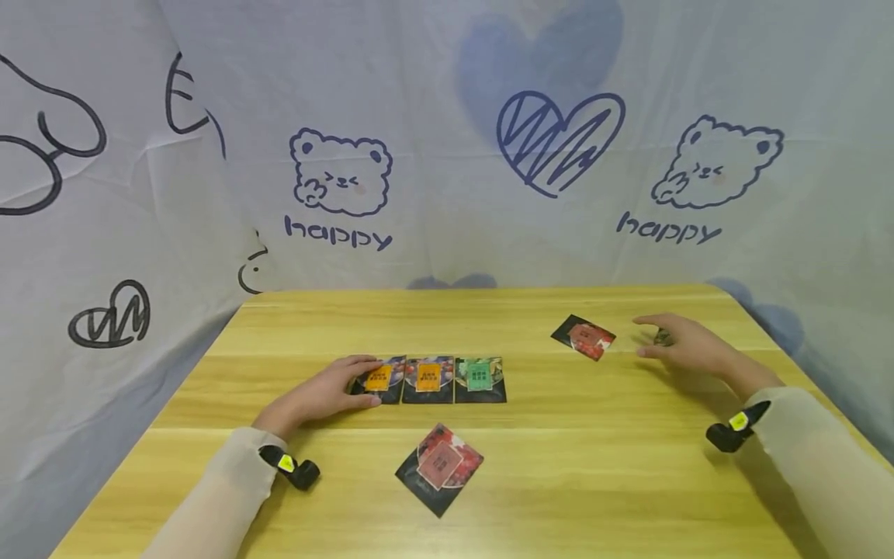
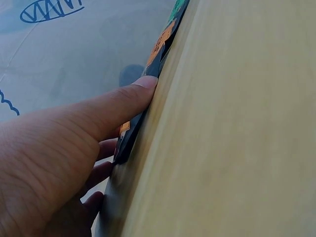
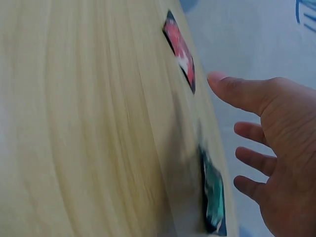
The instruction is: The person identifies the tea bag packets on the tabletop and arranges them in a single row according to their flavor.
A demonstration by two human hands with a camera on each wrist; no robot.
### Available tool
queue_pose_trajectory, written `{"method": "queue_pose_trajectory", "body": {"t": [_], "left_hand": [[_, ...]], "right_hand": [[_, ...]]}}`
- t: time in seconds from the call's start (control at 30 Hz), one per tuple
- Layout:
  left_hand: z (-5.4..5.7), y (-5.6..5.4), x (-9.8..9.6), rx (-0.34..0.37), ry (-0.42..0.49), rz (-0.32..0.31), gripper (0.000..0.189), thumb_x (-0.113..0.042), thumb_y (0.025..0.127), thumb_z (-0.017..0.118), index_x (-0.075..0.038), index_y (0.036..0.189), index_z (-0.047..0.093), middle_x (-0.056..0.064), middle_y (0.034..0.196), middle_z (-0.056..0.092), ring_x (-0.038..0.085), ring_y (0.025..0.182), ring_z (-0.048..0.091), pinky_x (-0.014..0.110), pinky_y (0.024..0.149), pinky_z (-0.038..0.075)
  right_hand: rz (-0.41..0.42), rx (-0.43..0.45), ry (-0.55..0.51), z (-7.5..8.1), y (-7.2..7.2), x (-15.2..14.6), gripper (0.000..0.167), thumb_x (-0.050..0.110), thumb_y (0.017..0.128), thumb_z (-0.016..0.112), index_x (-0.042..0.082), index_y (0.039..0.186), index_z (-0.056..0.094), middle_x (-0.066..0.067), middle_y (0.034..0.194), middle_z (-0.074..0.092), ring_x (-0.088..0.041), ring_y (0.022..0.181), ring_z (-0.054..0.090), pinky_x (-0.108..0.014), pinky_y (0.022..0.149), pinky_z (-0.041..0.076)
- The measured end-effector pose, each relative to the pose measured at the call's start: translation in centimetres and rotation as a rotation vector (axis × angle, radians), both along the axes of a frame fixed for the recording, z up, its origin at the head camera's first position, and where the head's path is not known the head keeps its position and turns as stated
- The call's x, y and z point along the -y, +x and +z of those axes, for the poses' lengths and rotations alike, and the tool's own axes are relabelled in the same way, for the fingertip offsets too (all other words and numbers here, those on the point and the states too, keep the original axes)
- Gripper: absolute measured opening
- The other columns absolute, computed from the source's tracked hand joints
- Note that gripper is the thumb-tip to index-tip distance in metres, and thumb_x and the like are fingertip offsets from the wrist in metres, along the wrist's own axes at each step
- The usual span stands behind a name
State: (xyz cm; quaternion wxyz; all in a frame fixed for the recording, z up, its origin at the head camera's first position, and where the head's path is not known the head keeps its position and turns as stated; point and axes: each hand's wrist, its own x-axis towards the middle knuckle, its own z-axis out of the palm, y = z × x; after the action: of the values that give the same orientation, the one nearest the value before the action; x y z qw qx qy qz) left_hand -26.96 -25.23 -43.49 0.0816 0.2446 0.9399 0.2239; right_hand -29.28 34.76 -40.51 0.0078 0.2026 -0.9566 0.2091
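Observation:
Three square printed packets lie in a row on the table. The left one has an orange label (image 1: pixel 378 378), the middle one is another orange-labelled packet (image 1: pixel 428 378), and the right one is a green-labelled packet (image 1: pixel 479 378). My left hand (image 1: pixel 335 386) rests on the leftmost packet, thumb at its near edge and fingers at its far side. My right hand (image 1: pixel 687 347) hovers at the right, thumb and fingers apart, holding nothing. Below it lies a green packet (image 3: pixel 214 195), mostly hidden in the head view. Left of that hand is a red-labelled packet (image 1: pixel 585 336), turned askew.
Another red-labelled packet (image 1: pixel 440 470) lies cornerwise near the front of the wooden table (image 1: pixel 573 473). A pale cloth (image 1: pixel 447 225) with drawn bears and hearts hangs behind the table and at its sides. Both wrists wear black camera bands.

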Motion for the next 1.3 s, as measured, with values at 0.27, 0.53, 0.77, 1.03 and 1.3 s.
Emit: {"method": "queue_pose_trajectory", "body": {"t": [0.27, 0.53, 0.77, 1.03, 1.3], "left_hand": [[0.2, -0.1, 0.1, -0.008, -0.006, -0.003, 0.078, -0.055, 0.088, 0.065, -0.015, 0.151, 0.041, 0.016, 0.154, 0.032, 0.04, 0.14, 0.029, 0.059, 0.109, 0.029], [0.4, 0.1, -0.1, 0.001, 0.004, -0.007, 0.078, -0.055, 0.089, 0.065, -0.014, 0.151, 0.041, 0.017, 0.154, 0.032, 0.041, 0.14, 0.028, 0.059, 0.109, 0.029], [0.3, 0.2, 0.1, 0.012, 0.007, 0.007, 0.078, -0.055, 0.088, 0.066, -0.016, 0.151, 0.041, 0.014, 0.155, 0.032, 0.038, 0.141, 0.028, 0.057, 0.11, 0.029], [0.4, 0.0, 0.2, -0.004, 0.013, -0.007, 0.078, -0.056, 0.089, 0.065, -0.015, 0.151, 0.041, 0.014, 0.155, 0.032, 0.039, 0.141, 0.028, 0.058, 0.111, 0.028], [0.2, 0.1, 0.2, -0.004, 0.007, -0.008, 0.076, -0.055, 0.089, 0.064, -0.015, 0.15, 0.042, 0.014, 0.154, 0.033, 0.039, 0.141, 0.028, 0.058, 0.11, 0.028]], "right_hand": [[-0.01, 0.039, -0.036, -0.4, -0.8, -2.1, 0.068, 0.036, 0.092, 0.069, -0.004, 0.142, 0.046, -0.032, 0.141, 0.043, -0.053, 0.129, 0.036, -0.067, 0.103, 0.028], [-0.029, 0.084, -0.053, -0.8, -1.0, -4.1, 0.066, 0.035, 0.091, 0.07, -0.003, 0.141, 0.048, -0.031, 0.137, 0.048, -0.053, 0.124, 0.041, -0.068, 0.098, 0.034], [-0.015, 0.103, -0.041, -0.9, -1.1, -4.6, 0.059, 0.03, 0.096, 0.064, -0.004, 0.141, 0.048, -0.033, 0.141, 0.043, -0.056, 0.127, 0.037, -0.069, 0.097, 0.033], [0.042, 0.14, -0.03, -0.5, -1.1, -5.1, 0.05, 0.005, 0.09, 0.066, -0.004, 0.137, 0.052, -0.037, 0.141, 0.04, -0.056, 0.123, 0.041, -0.063, 0.092, 0.041], [0.06, 0.139, 0.028, -0.8, -1.2, -5.5, 0.051, 0.01, 0.089, 0.07, -0.003, 0.136, 0.054, -0.041, 0.14, 0.037, -0.059, 0.12, 0.042, -0.061, 0.088, 0.043]]}}
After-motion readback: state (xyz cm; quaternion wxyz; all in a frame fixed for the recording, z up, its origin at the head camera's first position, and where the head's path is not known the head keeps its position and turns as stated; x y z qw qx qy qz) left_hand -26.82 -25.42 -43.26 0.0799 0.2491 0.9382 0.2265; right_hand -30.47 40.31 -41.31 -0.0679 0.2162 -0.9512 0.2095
